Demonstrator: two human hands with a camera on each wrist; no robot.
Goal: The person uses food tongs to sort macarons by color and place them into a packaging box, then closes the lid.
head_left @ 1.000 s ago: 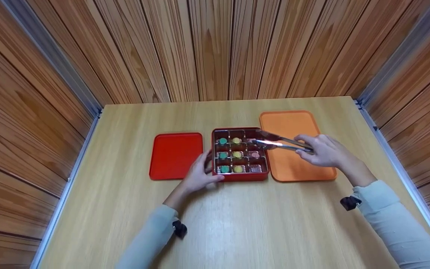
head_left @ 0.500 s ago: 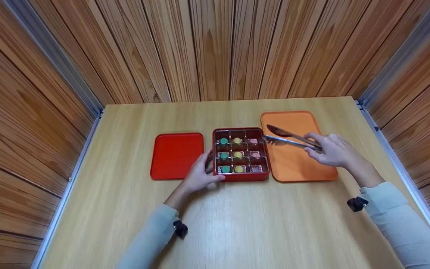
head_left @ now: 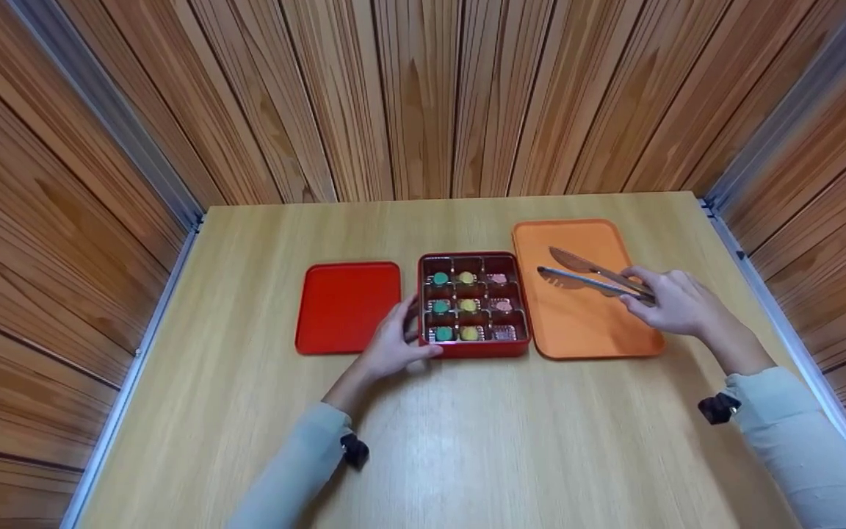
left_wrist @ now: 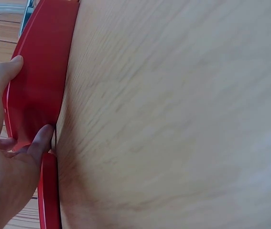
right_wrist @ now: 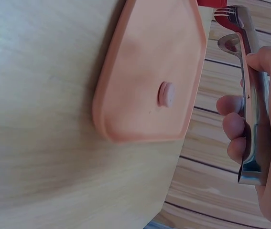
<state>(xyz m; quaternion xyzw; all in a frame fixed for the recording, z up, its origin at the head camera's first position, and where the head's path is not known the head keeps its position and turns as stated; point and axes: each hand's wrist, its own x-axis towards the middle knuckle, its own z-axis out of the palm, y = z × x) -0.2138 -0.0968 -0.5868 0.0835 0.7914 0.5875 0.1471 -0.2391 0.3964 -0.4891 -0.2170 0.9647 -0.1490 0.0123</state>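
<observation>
A red box (head_left: pixel 474 350) with a divided insert holds green, yellow and pink macarons in columns; its front right compartment shows only ribbed clear lining. My left hand (head_left: pixel 393 342) holds the box at its front left corner, thumb on the front wall and fingers round the left side. My right hand (head_left: pixel 680 301) grips metal serving tongs (head_left: pixel 614 278) above the orange tray (head_left: pixel 592 334). The tongs' forked and spoon-shaped ends are apart, with nothing between them. In the right wrist view a pink macaron (right_wrist: pixel 166 94) sits on the tray; in the head view it is hidden.
To the left of the box lies a flat red square lid or tray (head_left: pixel 342 308). The orange tray stands close against the box's right side. Wood-panelled walls (head_left: pixel 423 103) enclose the table (head_left: pixel 467 441) at the back and both sides.
My right hand has drawn the tongs rightward, out from over the box to above the orange tray. A pink macaron shows in the back right compartment where the tongs were. My left hand stays put.
</observation>
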